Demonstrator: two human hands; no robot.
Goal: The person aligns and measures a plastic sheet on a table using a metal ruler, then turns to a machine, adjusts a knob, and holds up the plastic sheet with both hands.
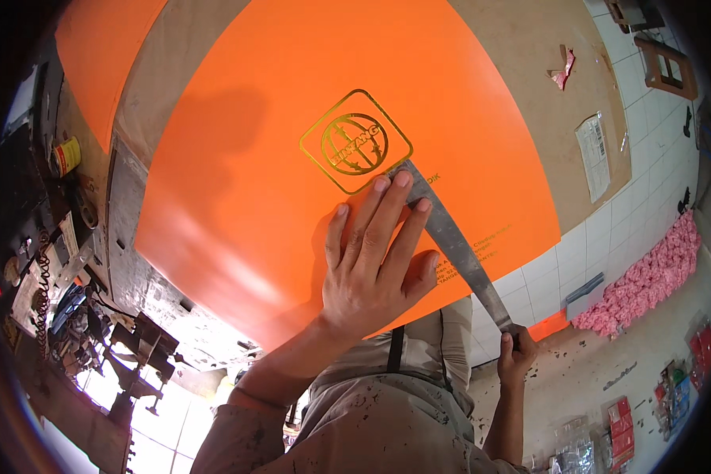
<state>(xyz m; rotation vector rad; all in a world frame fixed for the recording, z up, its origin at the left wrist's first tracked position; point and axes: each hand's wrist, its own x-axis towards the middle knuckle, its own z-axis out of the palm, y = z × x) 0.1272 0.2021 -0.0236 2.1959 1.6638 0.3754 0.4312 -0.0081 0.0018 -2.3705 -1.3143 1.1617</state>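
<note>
I hold the left hand (pixel 371 272) nearly flat, fingers loosely spread and gripping nothing, fingertips on the far end of the metal strip (pixel 468 257), probably to steady it beside the gold emblem (pixel 356 121) on the orange sheet (pixel 434 71). My right hand (pixel 516 361) curls around the strip's near end past the sheet's edge, seemingly because that overhang leaves room to grip.

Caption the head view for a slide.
Left hand spread over an orange sheet, fingers on a metal strip held by the right hand.
</note>
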